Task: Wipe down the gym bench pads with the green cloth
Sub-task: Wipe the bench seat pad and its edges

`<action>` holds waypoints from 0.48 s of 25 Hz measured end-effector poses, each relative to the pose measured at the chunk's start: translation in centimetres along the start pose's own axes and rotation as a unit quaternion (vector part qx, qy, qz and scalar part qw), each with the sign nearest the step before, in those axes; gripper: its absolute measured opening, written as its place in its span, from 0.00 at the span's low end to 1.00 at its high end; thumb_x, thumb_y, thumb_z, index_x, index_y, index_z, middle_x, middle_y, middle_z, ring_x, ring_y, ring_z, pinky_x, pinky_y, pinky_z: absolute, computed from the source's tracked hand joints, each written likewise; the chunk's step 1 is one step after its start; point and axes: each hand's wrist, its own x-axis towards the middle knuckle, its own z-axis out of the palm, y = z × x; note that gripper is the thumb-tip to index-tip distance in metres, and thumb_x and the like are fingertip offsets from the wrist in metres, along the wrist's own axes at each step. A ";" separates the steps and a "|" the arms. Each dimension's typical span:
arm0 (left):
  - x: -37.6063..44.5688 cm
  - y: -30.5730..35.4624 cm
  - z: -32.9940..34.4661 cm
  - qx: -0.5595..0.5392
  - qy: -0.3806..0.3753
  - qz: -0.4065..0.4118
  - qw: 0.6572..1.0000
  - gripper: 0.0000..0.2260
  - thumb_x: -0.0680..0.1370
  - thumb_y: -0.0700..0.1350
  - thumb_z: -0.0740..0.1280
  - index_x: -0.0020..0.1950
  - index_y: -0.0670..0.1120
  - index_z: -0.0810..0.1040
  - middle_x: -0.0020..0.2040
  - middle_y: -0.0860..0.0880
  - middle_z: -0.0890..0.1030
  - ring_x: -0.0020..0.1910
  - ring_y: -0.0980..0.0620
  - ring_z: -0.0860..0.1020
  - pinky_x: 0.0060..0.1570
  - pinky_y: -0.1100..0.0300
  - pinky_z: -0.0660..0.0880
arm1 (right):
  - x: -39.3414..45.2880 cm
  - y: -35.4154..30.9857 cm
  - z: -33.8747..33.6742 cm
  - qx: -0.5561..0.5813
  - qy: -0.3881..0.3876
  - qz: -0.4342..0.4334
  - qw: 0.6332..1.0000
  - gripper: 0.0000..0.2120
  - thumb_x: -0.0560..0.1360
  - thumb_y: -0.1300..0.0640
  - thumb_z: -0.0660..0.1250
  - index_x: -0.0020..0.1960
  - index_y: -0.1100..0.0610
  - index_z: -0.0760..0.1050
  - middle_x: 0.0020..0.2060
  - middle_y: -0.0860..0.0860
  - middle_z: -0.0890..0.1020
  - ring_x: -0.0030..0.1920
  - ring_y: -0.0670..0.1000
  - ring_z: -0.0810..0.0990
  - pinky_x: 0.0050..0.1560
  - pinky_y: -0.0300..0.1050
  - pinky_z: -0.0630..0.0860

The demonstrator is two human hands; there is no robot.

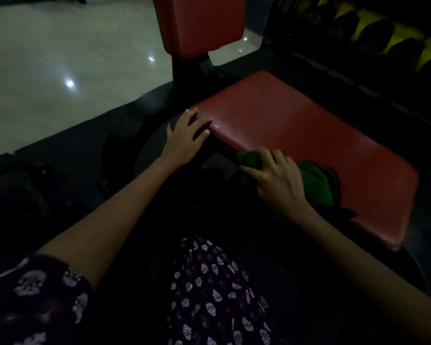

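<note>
A red seat pad (pixel 304 135) of a gym bench lies flat in the middle right of the dim view. A second red pad (pixel 202 23), the backrest, stands upright behind it at the top. My right hand (pixel 276 180) presses a bunched green cloth (pixel 314 183) against the pad's near edge, fingers curled over the cloth. My left hand (pixel 187 138) rests with spread fingers on the pad's left corner, holding nothing.
The black bench frame (pixel 187 70) joins the two pads. A glossy pale floor (pixel 60 58) spreads to the left. Dark and yellow gear (pixel 388 33) lines the upper right. My patterned clothing (pixel 209 295) fills the bottom.
</note>
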 end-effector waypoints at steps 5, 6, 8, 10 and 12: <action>1.2 -1.7 0.0 -0.026 0.013 -0.040 0.999 0.31 0.75 0.61 0.64 0.74 0.52 0.61 0.78 0.47 0.51 0.76 0.46 0.51 0.70 0.35 0.46 | -2.5 0.9 -0.2 0.003 0.007 -0.010 1.000 0.26 0.61 0.61 0.73 0.58 0.49 0.80 0.57 0.60 0.75 0.43 0.57 0.67 0.36 0.47 0.70; 1.4 -2.2 -0.1 -0.049 -0.008 -0.047 0.998 0.36 0.72 0.65 0.63 0.76 0.52 0.57 0.78 0.47 0.50 0.76 0.47 0.52 0.71 0.35 0.48 | -4.7 1.5 -0.5 0.002 0.006 -0.011 1.000 0.27 0.60 0.62 0.74 0.59 0.51 0.79 0.57 0.61 0.74 0.42 0.57 0.66 0.35 0.48 0.70; 1.7 -2.8 0.1 -0.128 -0.049 -0.048 0.989 0.41 0.71 0.67 0.62 0.77 0.53 0.48 0.78 0.48 0.49 0.76 0.50 0.52 0.72 0.37 0.52 | -7.6 2.1 -1.1 -0.002 -0.014 -0.004 1.000 0.29 0.61 0.62 0.74 0.61 0.51 0.76 0.57 0.61 0.71 0.40 0.58 0.67 0.33 0.50 0.71; 1.7 -2.9 0.3 -0.205 -0.066 -0.061 0.975 0.43 0.73 0.63 0.65 0.77 0.52 0.41 0.78 0.50 0.49 0.76 0.53 0.52 0.74 0.44 0.52 | -6.7 2.3 -1.1 0.004 -0.024 0.012 1.000 0.30 0.59 0.62 0.77 0.60 0.51 0.76 0.55 0.62 0.73 0.38 0.59 0.70 0.32 0.50 0.71; 1.6 -2.8 0.5 -0.245 -0.058 -0.087 0.964 0.44 0.73 0.59 0.68 0.77 0.52 0.41 0.78 0.51 0.53 0.75 0.54 0.56 0.72 0.54 0.54 | -2.9 1.4 -0.6 0.025 -0.009 0.031 0.999 0.30 0.56 0.62 0.79 0.57 0.50 0.80 0.51 0.62 0.77 0.36 0.60 0.74 0.31 0.48 0.71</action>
